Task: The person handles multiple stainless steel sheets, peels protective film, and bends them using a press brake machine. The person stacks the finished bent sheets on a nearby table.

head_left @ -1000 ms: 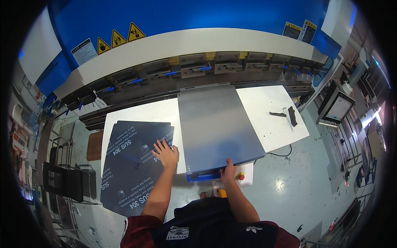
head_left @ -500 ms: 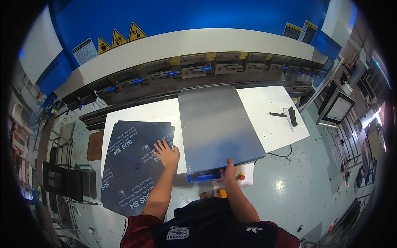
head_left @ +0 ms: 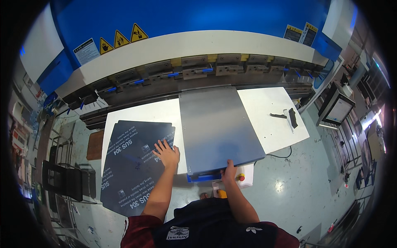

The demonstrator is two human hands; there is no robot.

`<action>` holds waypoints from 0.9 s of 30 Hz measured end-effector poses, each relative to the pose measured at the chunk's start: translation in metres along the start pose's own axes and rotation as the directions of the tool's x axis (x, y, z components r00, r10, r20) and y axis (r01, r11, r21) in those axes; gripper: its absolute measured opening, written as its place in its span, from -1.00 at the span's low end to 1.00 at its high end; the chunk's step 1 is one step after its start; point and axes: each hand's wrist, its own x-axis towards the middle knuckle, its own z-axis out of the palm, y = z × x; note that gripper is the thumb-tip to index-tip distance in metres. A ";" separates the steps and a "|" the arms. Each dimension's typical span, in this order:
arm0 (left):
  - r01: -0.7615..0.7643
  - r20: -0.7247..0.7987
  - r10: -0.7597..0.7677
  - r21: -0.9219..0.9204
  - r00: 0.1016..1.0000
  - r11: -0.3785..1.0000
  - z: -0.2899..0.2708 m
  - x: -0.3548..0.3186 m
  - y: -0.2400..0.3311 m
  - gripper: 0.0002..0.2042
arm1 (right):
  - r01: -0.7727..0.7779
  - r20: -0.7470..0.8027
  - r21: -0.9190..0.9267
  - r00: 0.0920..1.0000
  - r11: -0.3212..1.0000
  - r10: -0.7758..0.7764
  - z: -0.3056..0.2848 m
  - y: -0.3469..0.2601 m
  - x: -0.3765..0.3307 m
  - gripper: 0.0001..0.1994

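A big machine with a blue panel [head_left: 173, 16] and a white beam [head_left: 198, 41] fills the upper side of the view, above a pale green floor [head_left: 285, 206]. Under the beam there is a row of metal clamps [head_left: 197, 68], and some of them carry blue handles. In front of the machine, the white table surface [head_left: 272, 138] shows on the two sides of a grey metal sheet [head_left: 219, 128]. This sheet lies flat in the middle, and its far end reaches to the dark bar of the machine; I cannot tell if it goes farther inside. To its left, a dark sheet [head_left: 136, 165] with printed film covers a large part of the white surface and hangs out over the side nearer to the person. The left hand [head_left: 167, 156] rests on the right part of this dark sheet, with fingers spread. The right hand [head_left: 228, 170] pinches the near edge of the grey metal sheet, with the thumb on top and the other fingers partly hidden below. Close by this hand is a white box [head_left: 248, 171] with a red button [head_left: 240, 177]. A black tool [head_left: 293, 118] lies on the right part of the table, well apart from both hands. A black chair [head_left: 62, 182] stands at the left, and a screen [head_left: 337, 109] at the right
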 end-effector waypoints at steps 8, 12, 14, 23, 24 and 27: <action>0.001 -0.010 -0.001 0.010 1.000 1.000 0.002 0.000 -0.001 -0.31 | -0.040 -0.035 -0.017 0.999 0.999 0.039 -0.004 0.007 0.010 -0.71; 0.001 -0.007 -0.001 -0.003 1.000 1.000 0.001 0.000 -0.001 -0.31 | -0.046 -0.107 -0.069 0.994 0.997 0.039 -0.002 0.005 0.005 -0.64; 0.008 0.016 -0.008 0.000 1.000 1.000 0.000 0.000 -0.002 -0.30 | -0.025 0.013 -0.010 1.000 1.000 0.025 0.010 -0.007 -0.008 -0.61; -0.002 0.005 0.002 -0.013 1.000 1.000 -0.004 -0.002 -0.001 -0.29 | 0.113 0.746 0.030 0.659 0.993 -0.098 0.161 -0.229 -0.049 -0.52; -0.009 -0.025 0.009 -0.013 1.000 1.000 -0.004 -0.002 -0.001 -0.29 | 0.066 0.748 -0.006 0.662 0.998 -0.039 0.176 -0.244 -0.053 -0.50; 0.009 0.025 -0.009 0.003 1.000 1.000 -0.004 -0.001 -0.001 -0.28 | 0.084 0.715 -0.010 0.697 0.996 -0.052 0.207 -0.265 -0.061 -0.36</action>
